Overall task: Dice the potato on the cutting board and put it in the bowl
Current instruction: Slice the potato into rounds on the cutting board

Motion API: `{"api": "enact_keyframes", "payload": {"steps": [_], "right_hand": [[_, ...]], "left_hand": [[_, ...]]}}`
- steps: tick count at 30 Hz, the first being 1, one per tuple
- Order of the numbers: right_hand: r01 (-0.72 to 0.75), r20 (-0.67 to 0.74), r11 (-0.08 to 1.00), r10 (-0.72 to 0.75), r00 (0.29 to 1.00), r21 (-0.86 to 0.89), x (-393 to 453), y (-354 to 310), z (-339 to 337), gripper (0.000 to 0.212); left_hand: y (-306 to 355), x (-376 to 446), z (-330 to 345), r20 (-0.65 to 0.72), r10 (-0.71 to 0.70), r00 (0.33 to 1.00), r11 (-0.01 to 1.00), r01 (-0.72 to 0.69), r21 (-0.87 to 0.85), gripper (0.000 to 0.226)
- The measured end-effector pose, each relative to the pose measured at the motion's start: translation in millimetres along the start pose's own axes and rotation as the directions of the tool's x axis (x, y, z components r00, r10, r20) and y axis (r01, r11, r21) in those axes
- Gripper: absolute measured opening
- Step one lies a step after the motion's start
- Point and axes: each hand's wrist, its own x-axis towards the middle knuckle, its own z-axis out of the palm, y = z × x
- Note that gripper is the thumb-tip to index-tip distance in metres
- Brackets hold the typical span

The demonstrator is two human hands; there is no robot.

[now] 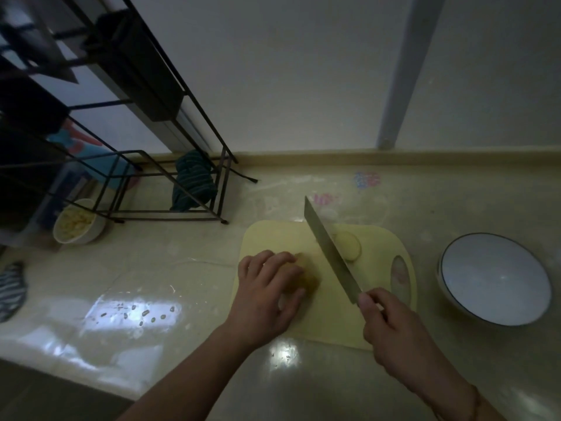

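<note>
My right hand (391, 323) clenches the knife (331, 250) handle while my left hand (267, 294) curls over the potato (306, 276) on the cutting board (285, 238), so I'd tuck those fingertips before slicing beside them, one slice (349, 246) beyond the blade, the empty bowl (494, 279) farther right.
</note>
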Motion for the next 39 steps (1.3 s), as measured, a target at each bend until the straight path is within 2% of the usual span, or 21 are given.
{"api": "enact_keyframes", "payload": {"steps": [4, 9, 12, 16, 28, 37, 39], "right_hand": [[-0.130, 0.097, 0.980, 0.116, 0.989, 0.148, -3.8, -5.1, -3.6, 0.041], [-0.002, 0.089, 1.000, 0.001, 0.996, 0.000, -22.2, -16.5, -1.8, 0.027], [0.030, 0.064, 0.995, -0.024, 0.998, -0.096, -31.4, -25.5, 0.4, 0.023], [0.031, 0.080, 0.990, -0.020, 0.997, -0.139, -37.2, -31.5, 1.7, 0.017], [0.023, 0.072, 0.983, -0.010, 0.997, -0.181, -32.6, -29.7, 11.3, 0.042], [0.043, 0.134, 0.972, -0.012, 0.991, -0.231, -24.7, -39.4, 3.7, 0.030], [0.053, 0.145, 0.968, -0.017, 0.989, -0.245, -21.7, -40.4, 2.9, 0.039]], "left_hand": [[-13.5, -10.2, 8.8, 0.083, 0.031, 0.996, 0.999, -0.032, 0.009, 0.037], [-10.1, -3.2, 12.4, 0.043, 0.062, 0.997, 0.998, -0.062, -0.004, 0.036], [-9.1, -2.2, 15.6, 0.058, 0.061, 0.996, 0.998, -0.061, -0.008, 0.037], [-11.2, -0.5, 19.9, 0.061, 0.060, 0.996, 0.998, -0.060, -0.002, 0.039], [-22.6, 1.6, 32.8, 0.012, 0.103, 0.995, 0.995, -0.103, 0.016, 0.052], [-30.2, 9.4, 38.4, -0.072, 0.198, 0.978, 0.979, -0.201, -0.030, 0.049], [-33.1, 13.7, 38.0, -0.068, 0.229, 0.971, 0.971, -0.233, -0.051, 0.045]]}}
